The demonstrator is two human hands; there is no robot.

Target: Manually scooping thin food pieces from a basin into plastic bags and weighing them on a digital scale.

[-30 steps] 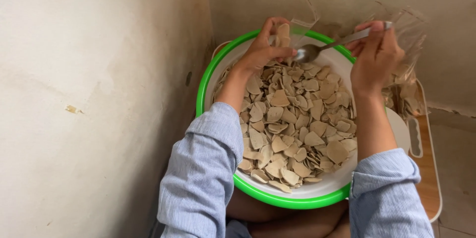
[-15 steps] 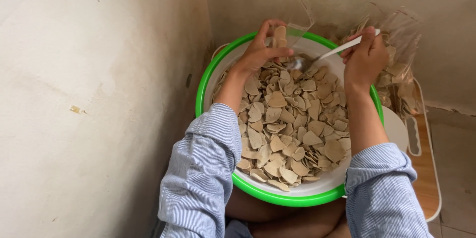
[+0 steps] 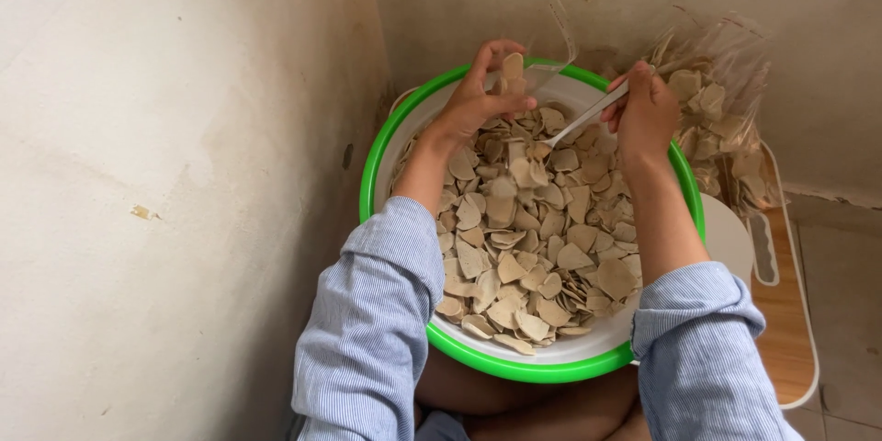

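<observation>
A bare, pale plaster wall (image 3: pixel 165 175) fills the left side of the view, marked by a small chip of flaked paint; it meets a second wall in a corner behind the basin.

Just right of the wall, the person's left arm in a blue striped sleeve (image 3: pixel 372 331) reaches up over a large round basin (image 3: pixel 395 142) with a white inside and a bright green rim. The basin rests on the person's lap and is heaped with thin, beige, irregular dried chips (image 3: pixel 524 239). The left hand (image 3: pixel 478 96) hovers at the far edge of the heap, its fingers closed on the mouth of a small clear plastic bag (image 3: pixel 542 60) that already contains a few chips.

To the right, the right hand (image 3: pixel 643 115) has its fingers wrapped around the handle of a white spoon (image 3: pixel 583 118), whose bowl points left and down into the chips, close beside the bag. The right forearm crosses over the basin's right side, hiding part of the rim.

Behind the right hand, leaning in the corner, stands a larger clear plastic sack (image 3: pixel 717 101) filled with the same chips. Below it, at the right edge, sits a low white-rimmed wooden tray table (image 3: pixel 790 312); the basin and the right sleeve cover its near side, so what lies on it cannot be told.
</observation>
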